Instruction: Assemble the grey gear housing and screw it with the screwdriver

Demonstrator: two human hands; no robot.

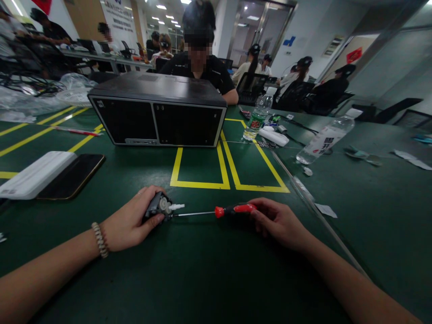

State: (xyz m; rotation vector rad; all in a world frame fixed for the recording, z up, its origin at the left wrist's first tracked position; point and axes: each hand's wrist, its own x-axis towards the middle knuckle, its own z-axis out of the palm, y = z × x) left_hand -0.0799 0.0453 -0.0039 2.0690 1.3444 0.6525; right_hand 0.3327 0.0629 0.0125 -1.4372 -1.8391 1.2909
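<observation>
In the head view, the left hand (pixel 126 225) is wrapping thumb and fingers around a small dark geared part (pixel 155 208), before the near face of the black computer case (pixel 157 119). The part's white shaft (pixel 177 207) is pointing right, roughly parallel to that face. The right hand (pixel 278 220) is pinching the handle end of a red-and-black screwdriver (pixel 236 209), also nearer than the case; its long axis is running sideways, tip pointing left at the part's edge, whether seated I cannot tell. Green tabletop (pixel 209 270) is stretching between tool and case, crossed by yellow tape (pixel 199 185). Right of the case, a pale seam (pixel 337 236) is slanting nearer.
</observation>
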